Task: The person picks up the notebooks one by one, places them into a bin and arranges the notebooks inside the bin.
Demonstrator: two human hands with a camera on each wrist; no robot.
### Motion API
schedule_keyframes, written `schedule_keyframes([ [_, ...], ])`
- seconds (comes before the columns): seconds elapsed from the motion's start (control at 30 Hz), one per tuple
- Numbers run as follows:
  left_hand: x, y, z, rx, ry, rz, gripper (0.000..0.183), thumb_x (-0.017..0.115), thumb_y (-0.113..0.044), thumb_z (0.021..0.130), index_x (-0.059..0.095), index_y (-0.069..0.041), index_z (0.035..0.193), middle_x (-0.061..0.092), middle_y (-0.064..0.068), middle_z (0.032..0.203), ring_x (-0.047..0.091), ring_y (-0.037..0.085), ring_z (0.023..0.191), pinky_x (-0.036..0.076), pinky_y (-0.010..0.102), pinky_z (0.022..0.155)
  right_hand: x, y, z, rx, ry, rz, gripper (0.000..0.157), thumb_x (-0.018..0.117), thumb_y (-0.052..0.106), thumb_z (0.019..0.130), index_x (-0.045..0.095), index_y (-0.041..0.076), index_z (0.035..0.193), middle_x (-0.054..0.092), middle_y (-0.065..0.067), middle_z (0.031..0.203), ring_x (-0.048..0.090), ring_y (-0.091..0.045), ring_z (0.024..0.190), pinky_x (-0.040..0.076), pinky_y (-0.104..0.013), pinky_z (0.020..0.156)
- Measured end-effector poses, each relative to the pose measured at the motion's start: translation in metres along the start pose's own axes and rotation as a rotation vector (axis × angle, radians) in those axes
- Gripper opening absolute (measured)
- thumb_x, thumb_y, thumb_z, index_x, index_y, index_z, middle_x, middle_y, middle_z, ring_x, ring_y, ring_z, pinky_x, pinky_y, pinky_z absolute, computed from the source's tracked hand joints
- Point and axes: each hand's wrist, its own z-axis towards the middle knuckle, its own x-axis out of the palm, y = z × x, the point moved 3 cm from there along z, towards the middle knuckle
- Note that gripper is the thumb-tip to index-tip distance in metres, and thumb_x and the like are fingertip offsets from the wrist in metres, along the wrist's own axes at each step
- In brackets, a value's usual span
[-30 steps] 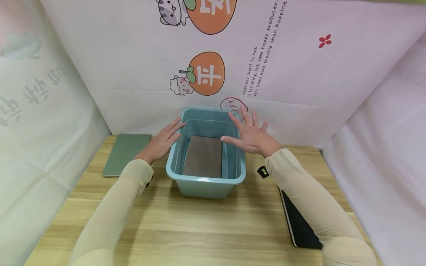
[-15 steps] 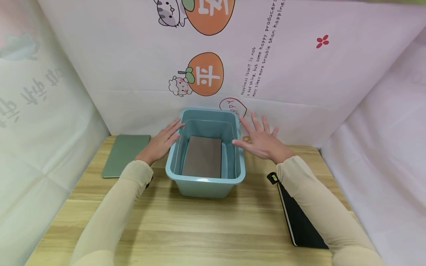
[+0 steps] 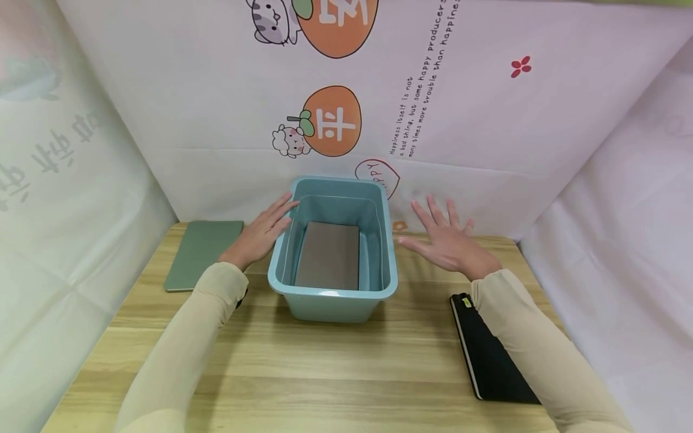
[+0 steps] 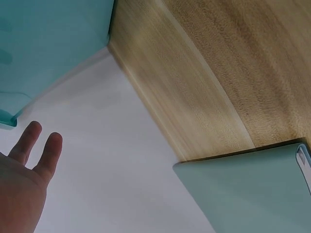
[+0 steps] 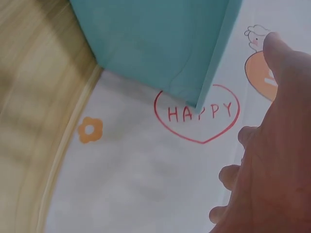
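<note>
The left hand (image 3: 261,233) lies straight-fingered at the left rim of the blue bin (image 3: 332,308) on the bench (image 3: 325,379), and the right hand (image 3: 450,243), spread and empty, hovers beyond its right side, so one-sided pushing might skew it, shifting the flat brown item (image 3: 329,255) inside.

- Reads "HAPPY" inside the red heart (image 5: 199,128) on the white sheet (image 3: 476,120).
- Reads "Happiness itself is not a bad thing" in black print (image 3: 419,102), on same sheet.

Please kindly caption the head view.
Left hand and right hand, fingers extended, flank a blue tub holding a flat brown item.
</note>
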Motion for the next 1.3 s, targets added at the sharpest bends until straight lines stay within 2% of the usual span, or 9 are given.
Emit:
schedule_keyframes([
  [0.37, -0.001, -0.002, 0.001, 0.017, -0.003, 0.002, 0.052, 0.027, -0.051, 0.11, 0.023, -0.043, 0.161, 0.004, -0.019, 0.172, 0.007, 0.018, 0.162, 0.01, 0.065, 0.127, 0.001, -0.025, -0.014, 0.037, -0.008, -0.033, 0.095, 0.032, 0.082, 0.094, -0.012, 0.035, 0.163, -0.03, -0.006, 0.168, -0.027, -0.05, 0.152, -0.009, -0.091, 0.102],
  [0.6, 0.0, -0.003, 0.001, 0.006, 0.001, 0.003, 0.052, 0.027, -0.051, 0.11, 0.022, -0.044, 0.161, 0.003, -0.02, 0.172, 0.007, 0.021, 0.162, 0.011, 0.069, 0.125, 0.004, -0.038, -0.023, 0.045, -0.004, -0.066, 0.095, 0.034, 0.08, 0.095, -0.011, 0.032, 0.164, -0.026, -0.011, 0.169, -0.022, -0.054, 0.152, -0.008, -0.089, 0.104],
  [0.87, 0.002, -0.003, 0.0, 0.008, 0.004, 0.004, 0.05, 0.028, -0.047, 0.111, 0.022, -0.046, 0.16, 0.003, -0.02, 0.172, 0.007, 0.018, 0.162, 0.01, 0.064, 0.127, 0.01, -0.054, -0.038, 0.053, -0.008, -0.037, 0.095, 0.037, 0.077, 0.096, -0.01, 0.031, 0.164, -0.025, -0.015, 0.169, -0.023, -0.055, 0.151, -0.006, -0.091, 0.102],
  [0.97, 0.002, -0.002, 0.0, 0.011, 0.003, 0.008, 0.05, 0.028, -0.046, 0.111, 0.022, -0.046, 0.16, 0.003, -0.019, 0.172, 0.007, 0.018, 0.162, 0.009, 0.063, 0.128, 0.012, -0.061, -0.043, 0.058, -0.014, -0.033, 0.095, 0.039, 0.076, 0.097, -0.009, 0.03, 0.164, -0.024, -0.017, 0.169, -0.022, -0.056, 0.151, -0.009, -0.091, 0.102],
  [1.13, 0.002, 0.0, 0.001, 0.013, -0.003, 0.014, 0.049, 0.027, -0.046, 0.111, 0.021, -0.047, 0.16, 0.003, -0.02, 0.172, 0.008, 0.018, 0.162, 0.01, 0.063, 0.128, 0.015, -0.071, -0.053, 0.065, -0.024, -0.026, 0.097, 0.041, 0.074, 0.097, -0.008, 0.026, 0.165, -0.023, -0.019, 0.169, -0.021, -0.059, 0.15, -0.012, -0.091, 0.1],
  [1.3, 0.002, 0.001, 0.001, 0.012, -0.005, 0.013, 0.049, 0.028, -0.046, 0.111, 0.022, -0.048, 0.16, 0.003, -0.02, 0.172, 0.009, 0.019, 0.162, 0.011, 0.065, 0.127, 0.018, -0.08, -0.064, 0.076, -0.046, 0.002, 0.096, 0.044, 0.072, 0.097, -0.004, 0.024, 0.166, -0.019, -0.022, 0.169, -0.018, -0.06, 0.15, -0.01, -0.089, 0.103],
])
